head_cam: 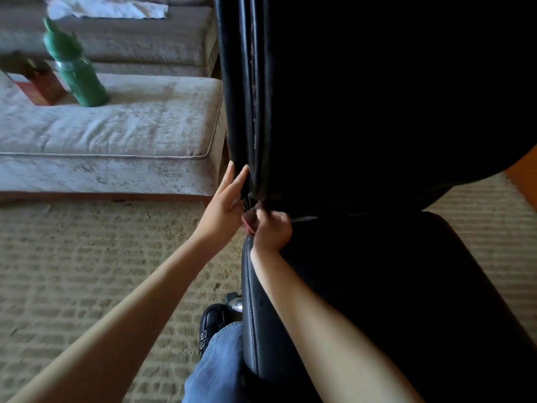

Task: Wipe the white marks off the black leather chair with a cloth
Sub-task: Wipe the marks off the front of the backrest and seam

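Head view: the cloth (249, 221), a small reddish wad I judge soft, light and easy to bunch, sits balled in the curled fingers of my right hand (273, 232), a fitting hold, pressed to the lower left corner of the chair (363, 112) back, just above the seat. My left hand (225, 200), fingers straight, rests flat on the back's side edge just beside it. The leather looks smooth and firm, and I cannot make out white marks here.
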Demonstrator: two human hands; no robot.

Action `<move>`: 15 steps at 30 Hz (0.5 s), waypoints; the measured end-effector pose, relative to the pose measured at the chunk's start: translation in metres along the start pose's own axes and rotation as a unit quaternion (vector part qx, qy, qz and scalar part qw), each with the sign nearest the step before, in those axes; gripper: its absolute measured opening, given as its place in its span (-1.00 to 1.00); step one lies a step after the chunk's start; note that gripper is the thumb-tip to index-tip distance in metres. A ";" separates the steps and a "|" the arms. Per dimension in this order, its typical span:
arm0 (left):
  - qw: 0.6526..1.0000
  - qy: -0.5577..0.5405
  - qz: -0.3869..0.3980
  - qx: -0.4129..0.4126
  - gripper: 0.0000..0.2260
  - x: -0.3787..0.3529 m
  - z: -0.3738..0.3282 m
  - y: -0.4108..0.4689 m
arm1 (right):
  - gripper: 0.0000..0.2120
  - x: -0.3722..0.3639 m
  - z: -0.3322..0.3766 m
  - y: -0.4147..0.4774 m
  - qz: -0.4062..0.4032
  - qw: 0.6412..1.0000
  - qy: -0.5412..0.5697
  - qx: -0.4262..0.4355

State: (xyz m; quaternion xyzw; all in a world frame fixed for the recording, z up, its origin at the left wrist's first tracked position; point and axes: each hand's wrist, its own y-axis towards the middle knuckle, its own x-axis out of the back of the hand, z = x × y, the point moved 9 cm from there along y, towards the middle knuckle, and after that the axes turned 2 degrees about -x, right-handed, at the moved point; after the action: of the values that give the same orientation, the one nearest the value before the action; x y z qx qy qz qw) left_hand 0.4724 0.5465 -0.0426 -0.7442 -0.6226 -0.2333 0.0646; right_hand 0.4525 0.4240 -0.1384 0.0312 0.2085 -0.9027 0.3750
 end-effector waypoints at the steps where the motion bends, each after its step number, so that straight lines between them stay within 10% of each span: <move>1: 1.000 0.005 0.002 0.001 -0.30 0.000 0.003 0.002 | -0.91 0.008 0.000 0.005 -0.015 1.000 0.017 -0.016; 8: 0.999 -0.038 -0.011 0.025 -0.31 0.000 0.007 0.001 | -0.94 0.118 0.063 0.082 -0.189 0.981 0.041 -0.002; 15: 1.000 -0.010 -0.006 0.019 -0.34 0.000 0.004 0.003 | -0.90 0.024 0.013 0.020 -0.041 0.992 -0.117 0.000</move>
State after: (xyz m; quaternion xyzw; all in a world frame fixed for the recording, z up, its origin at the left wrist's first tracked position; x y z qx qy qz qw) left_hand 0.4763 0.5474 -0.0459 -0.7413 -0.6322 -0.2138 0.0712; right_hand 0.4507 0.3900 -0.1389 -0.0830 0.1646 -0.9148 0.3595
